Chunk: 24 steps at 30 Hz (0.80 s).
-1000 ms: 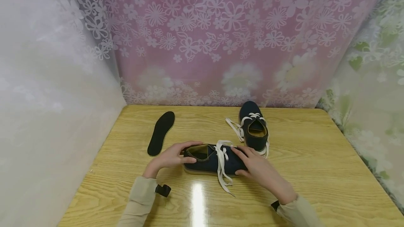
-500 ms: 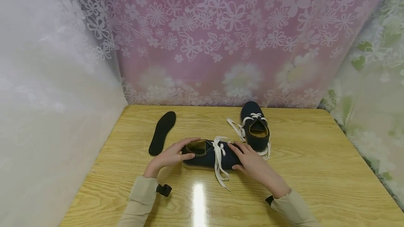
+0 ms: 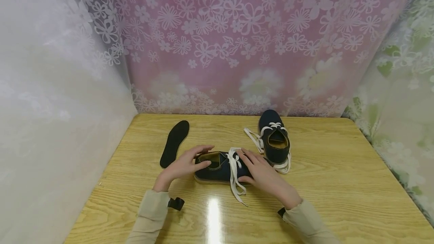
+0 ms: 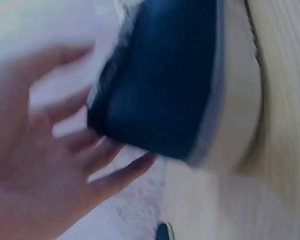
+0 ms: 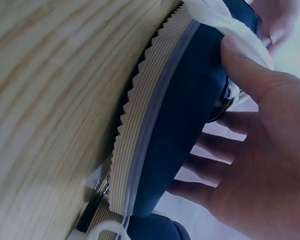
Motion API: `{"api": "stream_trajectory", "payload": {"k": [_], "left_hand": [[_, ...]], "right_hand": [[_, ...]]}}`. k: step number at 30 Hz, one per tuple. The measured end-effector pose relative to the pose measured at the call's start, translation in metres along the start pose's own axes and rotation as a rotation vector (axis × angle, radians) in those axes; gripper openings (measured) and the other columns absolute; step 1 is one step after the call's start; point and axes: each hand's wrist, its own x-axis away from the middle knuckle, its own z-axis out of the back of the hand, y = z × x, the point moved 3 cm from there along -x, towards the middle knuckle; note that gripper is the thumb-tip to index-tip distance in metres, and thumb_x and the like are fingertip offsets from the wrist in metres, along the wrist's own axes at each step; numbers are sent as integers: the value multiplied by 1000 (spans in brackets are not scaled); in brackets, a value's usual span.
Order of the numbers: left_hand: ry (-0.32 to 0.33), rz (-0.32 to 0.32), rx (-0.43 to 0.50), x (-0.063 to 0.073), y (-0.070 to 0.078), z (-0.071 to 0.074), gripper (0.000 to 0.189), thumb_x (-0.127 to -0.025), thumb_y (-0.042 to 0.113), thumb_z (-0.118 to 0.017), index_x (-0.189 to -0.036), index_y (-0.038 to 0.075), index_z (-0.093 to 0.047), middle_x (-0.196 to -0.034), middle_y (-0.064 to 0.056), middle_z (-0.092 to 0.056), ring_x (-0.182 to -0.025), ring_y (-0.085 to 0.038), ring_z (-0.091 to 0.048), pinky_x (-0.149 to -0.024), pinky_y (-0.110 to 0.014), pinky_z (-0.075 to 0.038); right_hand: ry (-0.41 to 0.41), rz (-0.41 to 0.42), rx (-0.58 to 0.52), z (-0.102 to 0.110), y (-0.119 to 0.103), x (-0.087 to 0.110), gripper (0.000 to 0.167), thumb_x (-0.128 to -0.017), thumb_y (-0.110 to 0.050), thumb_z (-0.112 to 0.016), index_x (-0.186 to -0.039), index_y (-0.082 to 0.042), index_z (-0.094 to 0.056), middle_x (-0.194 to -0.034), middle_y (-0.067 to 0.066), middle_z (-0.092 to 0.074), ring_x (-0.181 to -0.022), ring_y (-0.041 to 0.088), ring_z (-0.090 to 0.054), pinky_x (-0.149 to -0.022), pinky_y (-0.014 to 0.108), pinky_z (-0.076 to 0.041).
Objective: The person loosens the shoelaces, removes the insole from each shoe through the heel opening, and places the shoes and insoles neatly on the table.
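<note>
A navy canvas shoe (image 3: 217,175) with a pale sole rests upright on the table, its opening to the left and its toe to the right. White laces (image 3: 234,172) hang over its near side. My left hand (image 3: 183,166) is around the heel, thumb and fingers spread and relaxed; in the left wrist view the fingers extend behind the heel (image 4: 155,110). My right hand (image 3: 262,174) lies over the front of the shoe. In the right wrist view its thumb (image 5: 242,62) touches the shoe beside the lace, while the straight fingers reach across the far side, their tips hidden.
A black insole (image 3: 174,142) lies at the back left of the wooden table (image 3: 339,183). Just behind my right hand stands a second navy shoe (image 3: 277,155) with loose white laces. A pink floral curtain (image 3: 210,48) borders the table's back edge.
The shoe has shifted slightly away from me and left, then settled. My right hand has slid left from the toe toward the laces. My left hand's thumb has lifted from the heel.
</note>
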Motion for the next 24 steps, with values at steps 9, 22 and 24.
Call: {"api": "stream_trajectory", "payload": {"k": [9, 22, 24], "left_hand": [[187, -75, -329, -16, 36, -22, 7, -95, 20, -74, -101, 17, -70, -131, -9, -63, -117, -28, -63, -96, -45, -53], [315, -77, -592, -22, 55, -56, 18, -86, 32, -84, -85, 21, -70, -128, -5, -65, -118, -29, -62, -100, -54, -49], [365, -47, -606, -23, 57, -60, 19, -85, 34, -84, -84, 20, -71, -127, -4, -66, -118, -28, -62, -101, -54, -48]], "right_hand": [[-35, -43, 22, -10, 2, -3, 83, -96, -42, -67, -160, -7, -28, -159, 22, -36, -143, 46, -37, -107, 70, -34], [-31, -54, 69, -11, 1, 0, 79, -97, -44, -65, -160, -11, -30, -160, 19, -36, -145, 43, -36, -108, 74, -29], [-34, -54, 72, -11, 1, 1, 79, -97, -42, -66, -160, -11, -30, -160, 19, -36, -145, 43, -36, -107, 74, -29]]}}
